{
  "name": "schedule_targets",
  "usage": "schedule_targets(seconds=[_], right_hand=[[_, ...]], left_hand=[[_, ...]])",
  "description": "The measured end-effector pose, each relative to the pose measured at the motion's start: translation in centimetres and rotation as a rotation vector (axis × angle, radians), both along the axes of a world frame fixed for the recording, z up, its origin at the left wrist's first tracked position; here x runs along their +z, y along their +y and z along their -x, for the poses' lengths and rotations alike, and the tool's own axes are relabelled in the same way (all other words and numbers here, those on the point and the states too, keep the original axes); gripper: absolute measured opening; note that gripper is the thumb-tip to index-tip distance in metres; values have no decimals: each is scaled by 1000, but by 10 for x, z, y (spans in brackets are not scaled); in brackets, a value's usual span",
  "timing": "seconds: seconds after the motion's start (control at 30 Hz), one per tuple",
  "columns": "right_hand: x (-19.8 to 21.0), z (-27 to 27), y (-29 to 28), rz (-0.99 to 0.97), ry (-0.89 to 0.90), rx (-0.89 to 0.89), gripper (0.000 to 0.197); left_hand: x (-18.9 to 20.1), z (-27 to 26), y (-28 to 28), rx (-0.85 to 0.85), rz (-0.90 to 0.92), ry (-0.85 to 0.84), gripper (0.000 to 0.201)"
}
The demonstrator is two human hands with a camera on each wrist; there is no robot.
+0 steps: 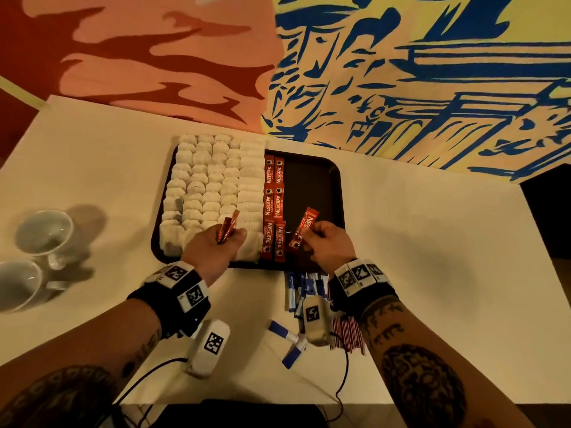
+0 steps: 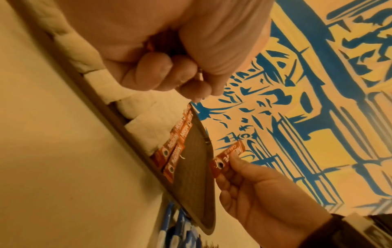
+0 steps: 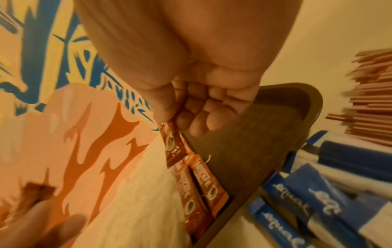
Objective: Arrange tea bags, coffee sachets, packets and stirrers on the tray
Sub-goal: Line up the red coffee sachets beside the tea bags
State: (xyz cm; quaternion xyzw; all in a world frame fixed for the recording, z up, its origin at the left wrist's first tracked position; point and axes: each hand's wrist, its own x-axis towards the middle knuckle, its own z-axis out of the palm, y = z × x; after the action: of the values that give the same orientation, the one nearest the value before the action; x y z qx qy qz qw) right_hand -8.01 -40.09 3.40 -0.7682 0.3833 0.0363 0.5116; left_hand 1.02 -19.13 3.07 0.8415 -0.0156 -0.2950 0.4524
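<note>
1. I look down on a dark tray (image 1: pixel 335 180) on a pale table (image 1: pixel 432 242). From 9 to 12 o'clock it is packed with white tea bags (image 1: pixel 204 186), laid in tidy rows. That part looks finished.
2. Beside them, at the centre, red coffee sachets (image 1: pixel 273 208) lie in two columns. The 3 o'clock side of the tray is bare, so I judge the task about half done.
3. My left hand (image 1: pixel 213 245), at 7 o'clock, is curled round a small bunch of spare sachets (image 1: pixel 228 230).
4. My right hand (image 1: pixel 327 242), at 5 o'clock, pinches a single sachet (image 1: pixel 304 227) by its lower end, tilted above the tray and touching nothing.
5. Off the tray, at 6 o'clock, wait blue-and-white packets (image 1: pixel 304 288) and red-striped stirrers (image 1: pixel 347 335), not yet arranged.
</note>
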Motion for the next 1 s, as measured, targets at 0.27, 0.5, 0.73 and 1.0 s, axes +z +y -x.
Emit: schedule_targets(seconds=[0.27, 0.5, 0.73, 1.0], right_hand=[[-33, -36, -3, 51, 167, 96, 29], [-46, -37, 4, 42, 237, 111, 20], [-48, -38, 6, 50, 264, 77, 21], [-46, -43, 7, 75, 285, 54, 25]], left_hand=[[-12, -7, 8, 57, -6, 40, 29], [-8, -10, 6, 52, -1, 46, 23], [-4, -14, 1, 65, 21, 46, 21], [-20, -17, 2, 88, 115, 98, 21]])
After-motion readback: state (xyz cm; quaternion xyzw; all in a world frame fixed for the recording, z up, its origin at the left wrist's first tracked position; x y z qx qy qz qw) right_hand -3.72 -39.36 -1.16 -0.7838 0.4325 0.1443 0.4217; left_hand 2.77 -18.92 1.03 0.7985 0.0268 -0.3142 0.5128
